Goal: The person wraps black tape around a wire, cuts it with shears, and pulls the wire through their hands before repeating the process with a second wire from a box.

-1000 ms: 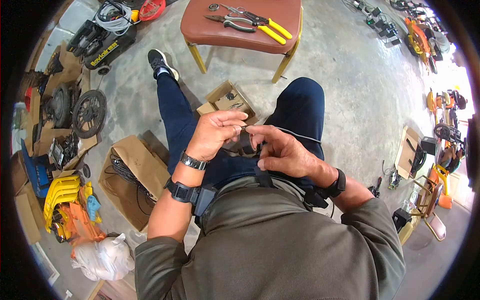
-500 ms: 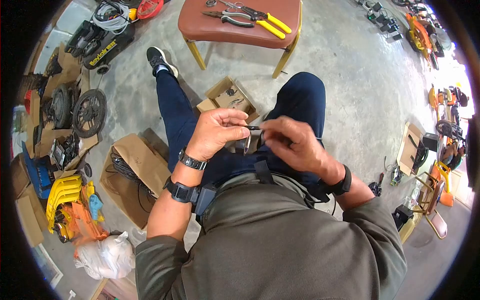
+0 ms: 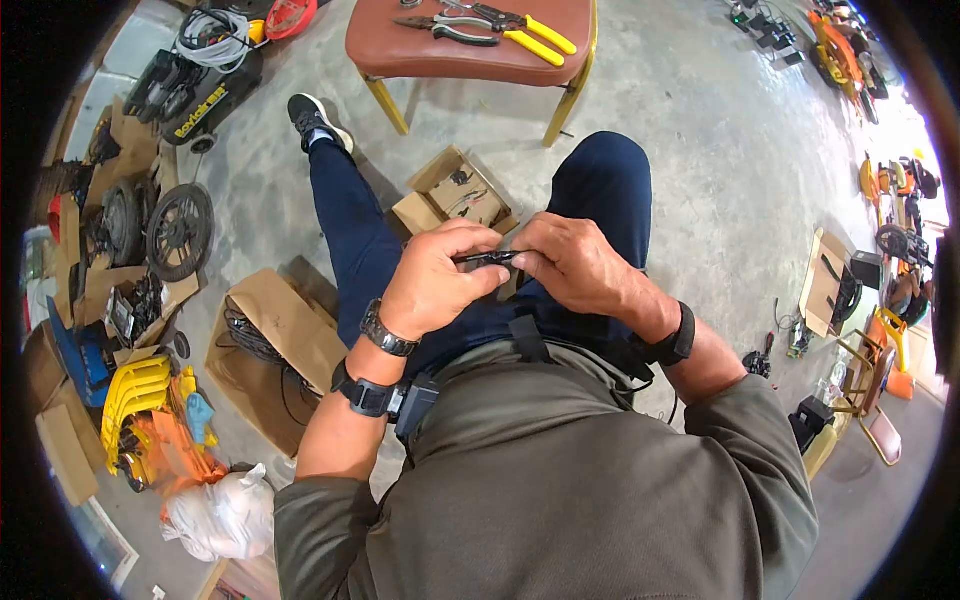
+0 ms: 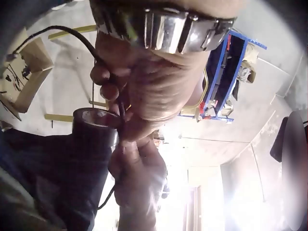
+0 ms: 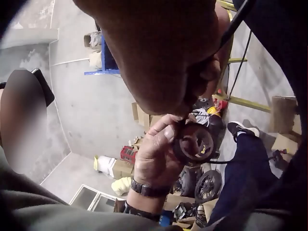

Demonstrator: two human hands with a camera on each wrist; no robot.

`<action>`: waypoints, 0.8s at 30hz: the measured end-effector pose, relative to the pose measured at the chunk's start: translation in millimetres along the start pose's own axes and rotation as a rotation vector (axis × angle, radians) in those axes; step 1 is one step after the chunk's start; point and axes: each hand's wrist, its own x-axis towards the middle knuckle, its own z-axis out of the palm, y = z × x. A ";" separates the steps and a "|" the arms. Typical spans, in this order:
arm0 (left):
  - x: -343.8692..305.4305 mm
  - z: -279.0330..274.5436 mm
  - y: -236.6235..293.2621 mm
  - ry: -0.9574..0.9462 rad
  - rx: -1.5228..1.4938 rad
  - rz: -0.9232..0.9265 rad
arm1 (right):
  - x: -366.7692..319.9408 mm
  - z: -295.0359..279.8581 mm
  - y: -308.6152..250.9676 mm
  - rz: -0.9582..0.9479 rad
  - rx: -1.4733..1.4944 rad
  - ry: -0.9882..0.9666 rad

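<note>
Over my lap both hands meet on a thin black cable [image 3: 488, 258]. My left hand [image 3: 440, 280], with a metal watch on its wrist, pinches the cable between thumb and fingers. My right hand [image 3: 572, 262] pinches it from the other side, fingertips nearly touching the left's. A roll of black tape [image 4: 92, 129] hangs just under the fingers and also shows in the right wrist view as the tape roll [image 5: 195, 143] against the left hand [image 5: 156, 147]. The head view hides the roll. Which hand bears the roll I cannot tell. The cable [image 4: 72, 36] runs off past the left fingers.
A brown-seated stool [image 3: 440, 62] ahead carries pliers and yellow-handled cutters [image 3: 525, 38]. A small open cardboard box [image 3: 455, 195] lies between my legs. At the left are a box of cables [image 3: 265, 345], a spoked wheel [image 3: 180, 230] and yellow plastic parts [image 3: 130, 395].
The hands have drawn together. The right hand has come up and over the tape roll, which showed between the hands before and is now covered in the head view.
</note>
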 end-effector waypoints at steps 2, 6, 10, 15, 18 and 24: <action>-0.1 -0.5 7.4 0.001 0.096 0.008 | 0.3 -0.7 -3.0 0.055 0.023 0.003; 1.2 4.9 3.1 0.046 0.188 0.164 | -1.7 -1.5 -2.0 0.113 0.111 -0.012; -0.7 6.7 1.5 0.083 0.259 0.267 | -0.2 -4.8 -3.0 0.261 0.243 -0.104; -1.0 7.8 7.4 0.140 0.421 0.367 | 3.2 -6.3 1.9 0.383 0.364 -0.179; -0.4 4.6 4.6 0.120 0.573 0.513 | 0.6 -5.7 5.8 0.392 0.462 -0.219; 0.0 3.4 4.4 0.060 0.583 0.574 | 14.8 -13.8 24.5 0.479 0.710 -0.372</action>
